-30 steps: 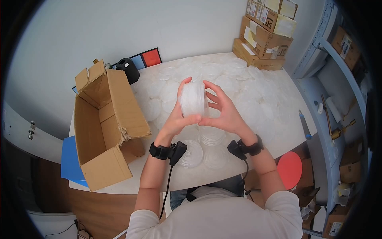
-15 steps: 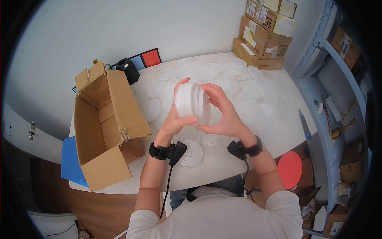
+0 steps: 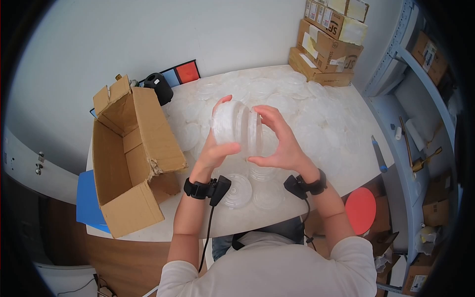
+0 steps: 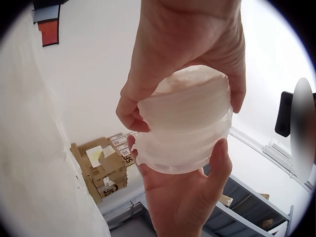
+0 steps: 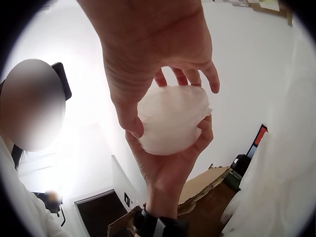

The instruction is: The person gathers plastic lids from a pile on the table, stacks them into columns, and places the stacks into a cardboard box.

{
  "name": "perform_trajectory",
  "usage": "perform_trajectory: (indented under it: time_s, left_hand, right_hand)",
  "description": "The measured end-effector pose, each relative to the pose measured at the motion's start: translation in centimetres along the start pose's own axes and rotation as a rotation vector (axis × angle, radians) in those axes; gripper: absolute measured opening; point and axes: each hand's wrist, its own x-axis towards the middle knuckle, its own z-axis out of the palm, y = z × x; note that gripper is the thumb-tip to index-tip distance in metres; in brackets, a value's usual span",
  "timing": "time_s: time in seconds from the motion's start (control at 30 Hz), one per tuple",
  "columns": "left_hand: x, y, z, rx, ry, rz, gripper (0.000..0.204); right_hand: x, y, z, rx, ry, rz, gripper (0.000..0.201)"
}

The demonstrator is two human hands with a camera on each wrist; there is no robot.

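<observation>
Left hand (image 3: 214,154): disc stack (image 3: 226,123) gripped, mid-frame.
Right hand (image 3: 285,146): its right end pinched.
Disc stack: best squared gently, evenly.

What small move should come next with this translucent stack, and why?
Probably ease the right hand slightly outward, parting the translucent stack: it grips the right end, the left hand grips the left end, and the stack looks loose between them.
</observation>
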Motion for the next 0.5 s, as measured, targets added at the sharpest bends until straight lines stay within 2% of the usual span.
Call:
perform_trajectory:
  time_s: [0.1, 0.2, 0.5]
  left_hand:
    - [0.05, -0.35, -0.23, 0.079, 0.002, 0.013, 0.103]
    - [0.11, -0.46, -0.08, 0.107, -0.029, -0.001, 0.104]
    - [0.07, -0.89, -0.16, 0.176, -0.05, 0.0, 0.103]
  right_hand:
    - [0.07, -0.09, 0.08, -0.025, 0.045, -0.042, 0.08]
    - [0.26, -0.13, 0.28, -0.051, -0.004, -0.05, 0.081]
    - [0.16, 0.3, -0.13, 0.026, 0.017, 0.018, 0.082]
